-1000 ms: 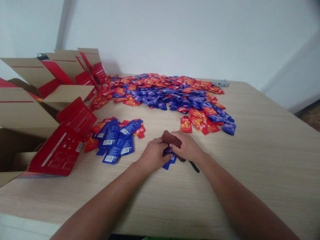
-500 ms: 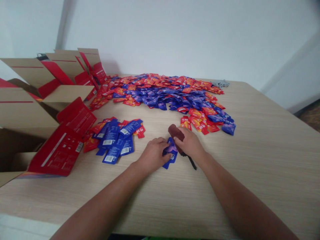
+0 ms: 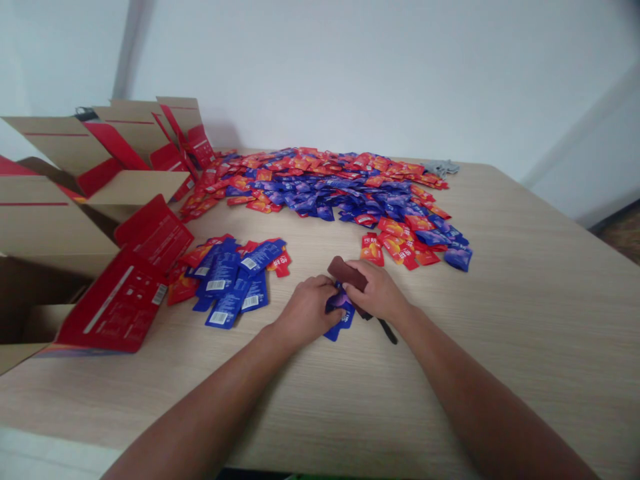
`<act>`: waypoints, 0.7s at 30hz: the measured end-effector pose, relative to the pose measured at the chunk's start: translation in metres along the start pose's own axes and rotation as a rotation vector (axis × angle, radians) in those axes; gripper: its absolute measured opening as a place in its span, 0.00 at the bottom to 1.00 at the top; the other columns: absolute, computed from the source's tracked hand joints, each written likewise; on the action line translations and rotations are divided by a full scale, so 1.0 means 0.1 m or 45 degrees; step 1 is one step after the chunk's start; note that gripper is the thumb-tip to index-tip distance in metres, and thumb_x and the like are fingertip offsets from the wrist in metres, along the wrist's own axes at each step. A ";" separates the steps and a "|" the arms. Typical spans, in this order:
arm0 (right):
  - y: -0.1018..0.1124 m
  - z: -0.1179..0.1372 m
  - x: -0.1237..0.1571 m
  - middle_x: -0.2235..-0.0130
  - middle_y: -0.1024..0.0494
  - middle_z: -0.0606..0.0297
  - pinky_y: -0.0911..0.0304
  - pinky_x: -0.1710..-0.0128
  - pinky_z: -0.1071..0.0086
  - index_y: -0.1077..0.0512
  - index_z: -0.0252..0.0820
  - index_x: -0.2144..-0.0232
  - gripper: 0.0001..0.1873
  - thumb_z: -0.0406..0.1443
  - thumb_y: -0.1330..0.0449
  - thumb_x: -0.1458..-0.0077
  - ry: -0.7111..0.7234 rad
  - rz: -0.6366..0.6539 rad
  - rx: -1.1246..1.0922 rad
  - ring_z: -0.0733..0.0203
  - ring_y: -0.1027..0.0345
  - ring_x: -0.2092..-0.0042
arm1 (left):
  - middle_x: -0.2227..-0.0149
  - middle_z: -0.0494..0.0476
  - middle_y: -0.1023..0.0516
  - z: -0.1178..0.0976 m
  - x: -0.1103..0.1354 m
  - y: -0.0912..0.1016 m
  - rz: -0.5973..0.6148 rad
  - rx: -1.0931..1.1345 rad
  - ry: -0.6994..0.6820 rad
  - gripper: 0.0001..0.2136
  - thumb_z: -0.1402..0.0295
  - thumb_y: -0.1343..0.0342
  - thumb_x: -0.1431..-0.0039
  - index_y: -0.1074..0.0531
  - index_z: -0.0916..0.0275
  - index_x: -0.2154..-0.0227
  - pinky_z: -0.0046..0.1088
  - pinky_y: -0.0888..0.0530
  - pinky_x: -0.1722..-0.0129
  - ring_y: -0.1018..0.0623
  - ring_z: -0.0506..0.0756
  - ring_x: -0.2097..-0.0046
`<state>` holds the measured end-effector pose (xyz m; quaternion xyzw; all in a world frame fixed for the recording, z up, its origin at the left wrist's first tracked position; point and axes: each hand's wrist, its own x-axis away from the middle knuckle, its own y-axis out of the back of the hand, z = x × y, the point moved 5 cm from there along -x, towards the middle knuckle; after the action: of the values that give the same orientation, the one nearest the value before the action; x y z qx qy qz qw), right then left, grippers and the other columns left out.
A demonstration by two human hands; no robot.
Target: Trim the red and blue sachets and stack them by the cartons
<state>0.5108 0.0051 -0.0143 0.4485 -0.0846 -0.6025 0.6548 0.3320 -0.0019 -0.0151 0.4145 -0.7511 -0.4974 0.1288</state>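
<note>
Looks to me like the middle of a long sorting-type job; there's a massive heap [image 3: 325, 180] of red-orange and blue packets across the back of the tabletop [image 3: 320, 393], which I'd guess is the bulk left to handle, and only a small pile [image 3: 220, 280] lying by the open boxes [image 3: 107, 300] on the left, which could be the done lot, though I can't confirm that; the boxes have their flaps up and I can't see what's inside them. The blue packet [image 3: 345, 319] being worked on is flat on the tabletop, between the two hands and well apart from the small pile; it's got a purple picture and white lettering facing up, plus a stepped lower edge, so there may be a second one under it; the fingers cover the rest. Left hand [image 3: 307, 310] is half curled with thumb and fingers down on it, can't tell if that's a pinch or just pinning it; right hand [image 3: 377, 293] is gripping a brown piece [image 3: 343, 270], matte with a rounded end, right over the packet's edge; a black strip [image 3: 387, 331] sticks out below.
</note>
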 end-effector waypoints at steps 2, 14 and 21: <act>0.00 0.04 0.01 0.48 0.18 0.57 0.28 0.46 0.54 0.26 0.46 0.42 0.25 0.35 0.35 0.42 0.030 0.004 -0.027 0.48 0.23 0.49 | 0.53 0.59 0.19 0.01 0.00 0.00 0.000 0.011 0.009 0.08 0.66 0.32 0.41 0.20 0.58 0.60 0.40 0.24 0.45 0.20 0.62 0.49; -0.09 -0.05 -0.01 0.44 0.18 0.55 0.29 0.43 0.53 0.26 0.45 0.41 0.25 0.38 0.34 0.41 -0.091 0.053 0.093 0.46 0.23 0.45 | 0.51 0.59 0.19 0.01 0.00 -0.01 0.015 0.009 0.028 0.11 0.65 0.33 0.40 0.19 0.57 0.55 0.41 0.25 0.42 0.21 0.62 0.48; 0.01 -0.28 -0.02 0.44 0.19 0.52 0.29 0.45 0.53 0.25 0.44 0.43 0.22 0.40 0.35 0.39 -0.381 -0.049 0.324 0.43 0.23 0.45 | 0.52 0.60 0.20 -0.01 0.00 0.00 0.033 -0.046 0.091 0.15 0.62 0.33 0.39 0.20 0.57 0.50 0.42 0.26 0.43 0.21 0.63 0.48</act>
<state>0.5294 0.0204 -0.0286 0.4345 -0.2479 -0.6592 0.5615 0.3324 -0.0025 -0.0145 0.4198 -0.7422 -0.4942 0.1694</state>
